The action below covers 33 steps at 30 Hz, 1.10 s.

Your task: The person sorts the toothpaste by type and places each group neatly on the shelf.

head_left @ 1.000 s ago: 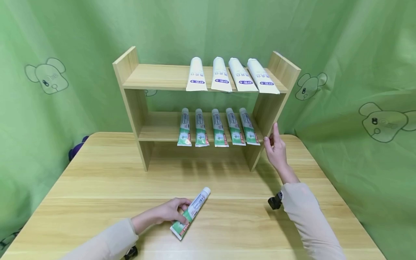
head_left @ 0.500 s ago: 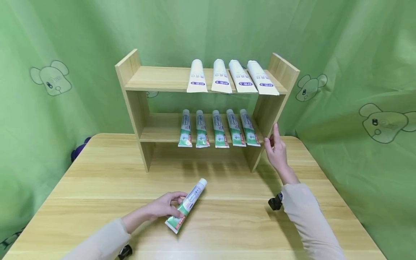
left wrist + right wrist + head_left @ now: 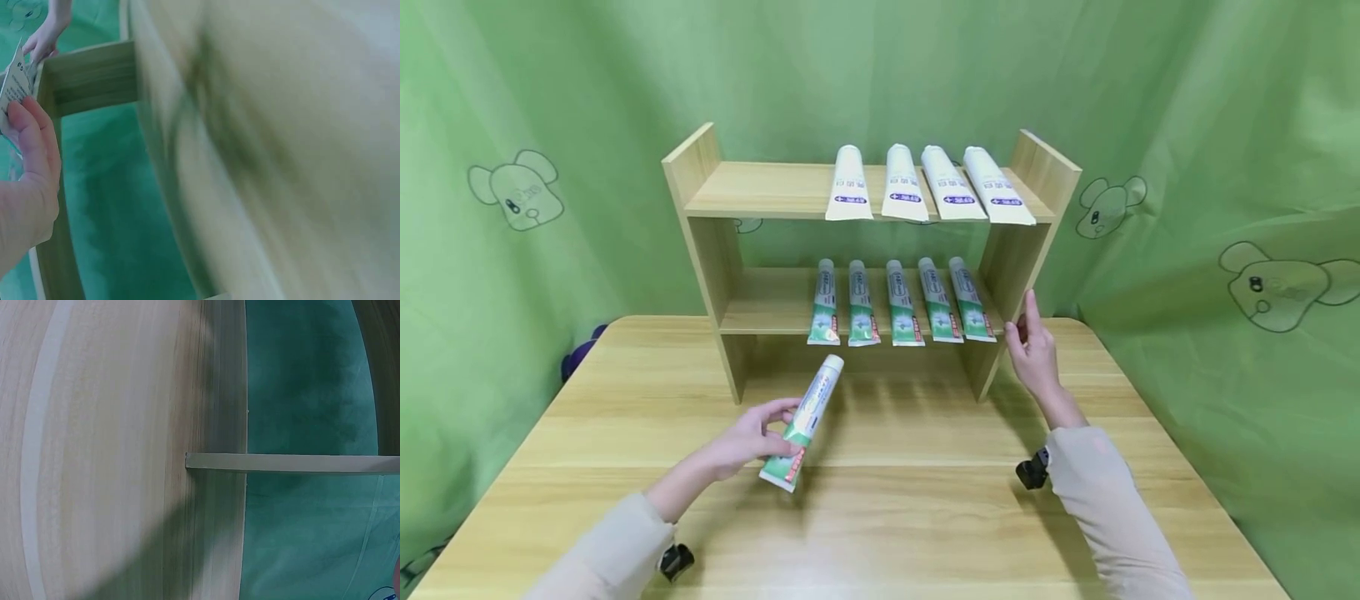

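My left hand (image 3: pixel 748 437) grips a green-and-white toothpaste tube (image 3: pixel 814 404) by its lower half, above the table. The tube slants with its white cap up and to the right, toward the shelf. In the left wrist view, fingers (image 3: pixel 40 134) curl behind the printed flat end of the tube (image 3: pixel 15 84). My right hand (image 3: pixel 1037 358) rests against the right side panel of the wooden shelf (image 3: pixel 760 187), index finger straight up along it and thumb at its front edge. Only a sliver of this hand shows in the right wrist view.
Several green-and-white tubes (image 3: pixel 901 308) lie side by side on the middle board, flat ends overhanging its front. On the top board several white tubes (image 3: pixel 904 179) lie toward the right. The shelf stands on a wooden table (image 3: pixel 917 508) before a green curtain (image 3: pixel 790 67).
My left hand has carried the toothpaste tube up and to the left, nearer the shelf. The right hand keeps its place at the side panel. The head view has shifted slightly.
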Motion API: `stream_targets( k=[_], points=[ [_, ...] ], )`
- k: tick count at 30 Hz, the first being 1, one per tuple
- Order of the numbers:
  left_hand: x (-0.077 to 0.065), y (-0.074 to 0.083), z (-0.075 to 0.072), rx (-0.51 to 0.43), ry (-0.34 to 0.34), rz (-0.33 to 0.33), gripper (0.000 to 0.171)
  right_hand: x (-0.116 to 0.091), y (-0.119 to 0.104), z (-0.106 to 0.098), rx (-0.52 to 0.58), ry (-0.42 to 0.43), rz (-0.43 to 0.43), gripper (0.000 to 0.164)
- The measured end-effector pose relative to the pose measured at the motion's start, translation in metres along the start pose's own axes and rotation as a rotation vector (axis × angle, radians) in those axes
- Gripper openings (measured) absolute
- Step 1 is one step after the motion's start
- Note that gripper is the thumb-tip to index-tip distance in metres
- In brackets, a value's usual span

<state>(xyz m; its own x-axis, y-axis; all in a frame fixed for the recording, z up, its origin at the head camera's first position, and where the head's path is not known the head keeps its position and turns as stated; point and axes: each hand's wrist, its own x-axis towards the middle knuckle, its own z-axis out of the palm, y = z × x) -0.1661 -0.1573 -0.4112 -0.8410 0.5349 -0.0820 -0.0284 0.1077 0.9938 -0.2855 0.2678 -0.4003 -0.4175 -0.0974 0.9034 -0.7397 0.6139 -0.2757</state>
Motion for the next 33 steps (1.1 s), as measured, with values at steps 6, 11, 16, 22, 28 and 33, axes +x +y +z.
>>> stream_targets(
  k=[6,11,16,22,28,33],
  points=[
    [0.005,0.012,-0.013,-0.007,0.056,0.035,0.075,0.000,0.002,0.001,-0.002,0.006,-0.002,0.071],
    [0.005,0.017,-0.017,-0.010,0.056,0.020,0.074,0.000,0.002,0.002,0.000,0.003,0.000,0.074],
    [0.001,0.015,-0.019,-0.017,0.051,0.017,0.076,-0.001,0.001,0.001,0.005,0.002,-0.001,0.075],
    [-0.004,0.013,-0.024,-0.031,0.053,0.039,0.076,0.001,0.001,0.001,-0.006,-0.003,0.003,0.075],
    [-0.012,0.012,-0.029,-0.016,0.063,0.035,0.076,0.000,0.002,0.001,-0.006,-0.001,0.014,0.076],
    [-0.014,0.016,-0.033,-0.023,0.105,0.045,0.077,-0.001,0.002,0.001,-0.004,0.000,0.007,0.075]
  ],
)
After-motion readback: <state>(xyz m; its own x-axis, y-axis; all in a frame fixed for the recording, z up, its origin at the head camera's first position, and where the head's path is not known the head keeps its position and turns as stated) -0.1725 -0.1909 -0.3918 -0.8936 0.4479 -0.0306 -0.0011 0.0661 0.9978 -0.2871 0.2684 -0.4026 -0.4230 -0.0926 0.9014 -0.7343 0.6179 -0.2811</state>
